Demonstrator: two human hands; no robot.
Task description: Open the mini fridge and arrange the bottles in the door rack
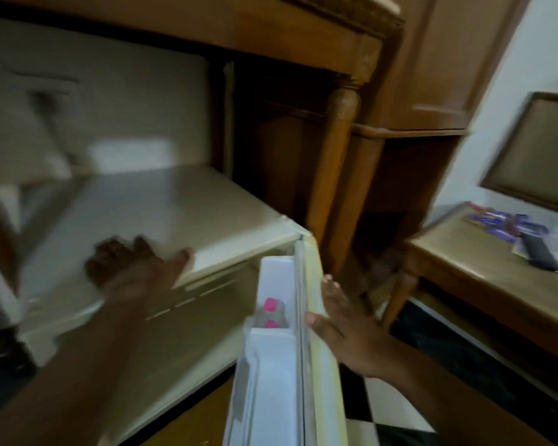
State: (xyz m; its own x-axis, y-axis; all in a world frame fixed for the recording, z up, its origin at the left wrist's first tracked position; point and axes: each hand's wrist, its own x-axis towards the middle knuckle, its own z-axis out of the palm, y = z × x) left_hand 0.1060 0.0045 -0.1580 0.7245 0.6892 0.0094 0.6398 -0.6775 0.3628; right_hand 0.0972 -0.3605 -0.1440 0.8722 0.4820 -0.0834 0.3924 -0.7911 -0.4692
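Observation:
The cream mini fridge (174, 201) stands under a wooden desk, its door (316, 349) swung partly open toward me. My left hand (132, 265) lies flat on the fridge's top front edge, fingers spread, holding nothing. My right hand (339, 326) presses open-palmed against the door's outer face, thumb at its edge. In the white door rack (271, 365) stand two clear bottles, seen from above by their pink caps (270, 305). The frame is blurred and the fridge's inside is hidden.
The wooden desk (303, 33) and its turned leg (335, 162) stand close behind the door. A low wooden table (484, 278) at right holds a dark remote (540, 255) and purple packets (509, 223). Below the door is a black-and-white checkered floor (393, 410).

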